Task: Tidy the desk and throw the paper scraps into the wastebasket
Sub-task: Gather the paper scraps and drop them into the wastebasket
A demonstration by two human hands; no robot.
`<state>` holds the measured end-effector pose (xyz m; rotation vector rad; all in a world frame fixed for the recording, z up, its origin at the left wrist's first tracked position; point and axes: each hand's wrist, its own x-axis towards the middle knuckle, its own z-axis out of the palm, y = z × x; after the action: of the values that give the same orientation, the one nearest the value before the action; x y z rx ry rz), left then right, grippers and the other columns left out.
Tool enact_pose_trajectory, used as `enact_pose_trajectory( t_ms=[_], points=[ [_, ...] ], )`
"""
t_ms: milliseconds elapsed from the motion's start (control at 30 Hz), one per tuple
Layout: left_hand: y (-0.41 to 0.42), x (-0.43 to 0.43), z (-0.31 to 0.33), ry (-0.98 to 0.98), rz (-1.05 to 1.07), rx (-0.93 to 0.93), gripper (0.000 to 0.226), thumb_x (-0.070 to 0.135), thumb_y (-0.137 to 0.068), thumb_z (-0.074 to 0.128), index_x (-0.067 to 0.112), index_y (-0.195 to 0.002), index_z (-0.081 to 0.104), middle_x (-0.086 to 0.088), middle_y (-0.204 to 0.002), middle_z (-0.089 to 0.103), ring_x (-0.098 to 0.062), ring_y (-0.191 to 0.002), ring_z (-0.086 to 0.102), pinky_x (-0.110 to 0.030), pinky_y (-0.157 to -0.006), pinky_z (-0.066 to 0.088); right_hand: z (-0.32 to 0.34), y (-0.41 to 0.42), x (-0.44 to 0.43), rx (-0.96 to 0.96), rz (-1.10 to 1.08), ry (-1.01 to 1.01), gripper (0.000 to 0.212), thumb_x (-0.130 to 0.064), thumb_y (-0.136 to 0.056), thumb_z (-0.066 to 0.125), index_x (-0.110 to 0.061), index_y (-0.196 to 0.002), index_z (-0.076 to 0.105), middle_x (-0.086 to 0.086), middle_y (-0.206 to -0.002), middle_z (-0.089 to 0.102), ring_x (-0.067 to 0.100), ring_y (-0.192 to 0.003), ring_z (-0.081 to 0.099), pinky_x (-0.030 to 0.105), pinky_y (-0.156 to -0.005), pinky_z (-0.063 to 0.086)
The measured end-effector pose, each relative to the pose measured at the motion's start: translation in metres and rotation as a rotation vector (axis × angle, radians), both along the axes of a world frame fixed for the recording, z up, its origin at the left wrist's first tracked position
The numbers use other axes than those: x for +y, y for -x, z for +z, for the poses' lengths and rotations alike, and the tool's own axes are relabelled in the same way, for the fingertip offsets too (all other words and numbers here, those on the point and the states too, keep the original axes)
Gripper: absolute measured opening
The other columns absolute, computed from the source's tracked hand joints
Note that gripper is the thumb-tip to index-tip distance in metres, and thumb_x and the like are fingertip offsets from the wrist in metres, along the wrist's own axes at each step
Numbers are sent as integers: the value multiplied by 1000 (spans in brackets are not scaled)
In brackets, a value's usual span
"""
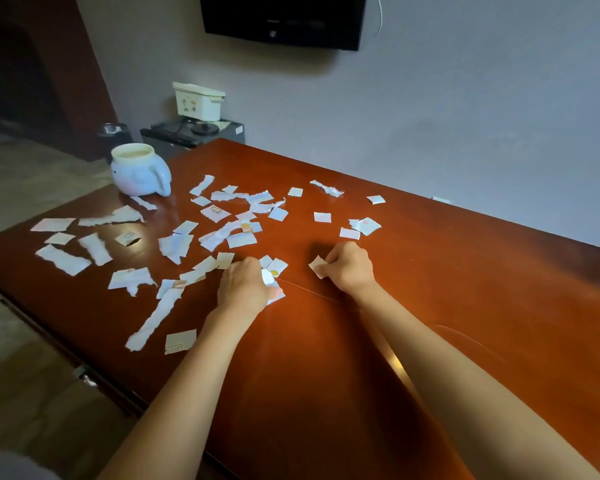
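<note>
**Both grips on torn paper at the middle of the tabletop**

A grey wall runs behind a broad red-brown tabletop, which fills most of the head view. A dark television is mounted high on the wall. Beyond the far left corner of the tabletop is a low cabinet with a white lidded box on top.

The wastebasket, pale, rabbit-shaped and open at the top, stands upright on the far left corner of the tabletop. None of the loose paper touches it, though one strip lies just beside its base.

The paper scraps lie scattered flat over the left and middle of the tabletop, with a few near the far right edge. A long torn strip lies nearest the front left edge.

The left grip is knuckles-up on the tabletop, fingers curled around a small bunch of white pieces that stick out on its right side. The right grip, well apart from the wastebasket, pinches one small scrap between thumb and fingers; the scrap juts out to its left, just above the wood.
</note>
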<state>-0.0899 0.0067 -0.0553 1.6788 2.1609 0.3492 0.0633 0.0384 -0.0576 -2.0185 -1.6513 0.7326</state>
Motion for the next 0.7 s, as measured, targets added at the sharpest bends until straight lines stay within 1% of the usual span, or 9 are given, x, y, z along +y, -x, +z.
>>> enact_pose_trajectory(
  t_ms=[67, 133, 167, 233, 300, 433, 500, 600, 700],
  points=[
    [1, 0, 2, -17, -18, -21, 51, 25, -83, 69, 7, -127, 50, -13, -128, 57, -27, -118, 55, -32, -87, 52, 3, -3, -2, 63, 10, 15, 23, -11, -82, 70, -2, -103, 65, 14, -112, 64, 20, -85, 55, 23, -60, 43],
    [2, 2, 6, -29, -54, -68, 52, 24, -83, 69, 6, -128, 50, -13, -130, 56, -28, -119, 54, -31, -86, 51, 4, -5, -1, 103, 25, 8, 25, -11, -82, 71, -2, -104, 64, 14, -112, 63, 19, -85, 54, 17, -53, 40],
    [2, 3, 9, -33, -76, -100, 53, 23, -83, 69, 5, -130, 49, -13, -131, 55, -28, -121, 53, -31, -87, 50, 5, -5, 0, 116, 30, 3, 25, -11, -82, 71, -2, -104, 64, 14, -113, 63, 21, -87, 56, 16, -55, 42],
    [5, 9, 15, -56, -101, -157, 53, 23, -84, 68, 5, -130, 50, -14, -132, 54, -28, -121, 52, -31, -87, 49, 7, -4, 2, 138, 30, -1, 27, -11, -80, 73, -4, -105, 65, 14, -114, 64, 23, -94, 59, 22, -65, 47],
    [10, 19, 20, -86, -98, -190, 53, 23, -82, 70, 4, -128, 50, -15, -132, 54, -29, -121, 52, -32, -87, 49, 8, -5, 5, 173, 18, -7, 29, -12, -78, 75, -5, -105, 64, 14, -113, 65, 25, -98, 62, 26, -74, 48],
    [10, 31, 20, -8, -125, -118, 69, 29, -82, 70, 3, -139, 40, -15, -142, 45, -31, -129, 46, -35, -95, 48, 8, -6, 10, 182, 21, 1, 30, -11, -79, 74, -5, -107, 64, 15, -113, 66, 27, -104, 63, 28, -79, 51],
    [5, 33, 17, 27, -134, -70, 71, 30, -83, 69, 4, -140, 37, -15, -143, 42, -31, -131, 44, -35, -97, 48, 8, -8, 11, 176, 18, 11, 30, -10, -80, 73, -6, -107, 64, 15, -115, 65, 27, -105, 62, 32, -85, 52],
    [1, 37, 15, 21, -146, -45, 65, 28, -83, 69, 5, -137, 40, -15, -140, 46, -30, -127, 48, -34, -93, 50, 7, -13, 12, 166, 23, 29, 29, -10, -81, 72, -6, -108, 65, 14, -116, 64, 27, -106, 62, 28, -81, 50],
    [0, 39, 15, 39, -156, -22, 66, 29, -84, 69, 6, -138, 40, -14, -140, 46, -29, -126, 49, -32, -91, 50, 7, -18, 12, 163, 4, 27, 28, -10, -82, 71, -5, -109, 67, 14, -118, 64, 26, -107, 61, 27, -80, 48]
  ],
)
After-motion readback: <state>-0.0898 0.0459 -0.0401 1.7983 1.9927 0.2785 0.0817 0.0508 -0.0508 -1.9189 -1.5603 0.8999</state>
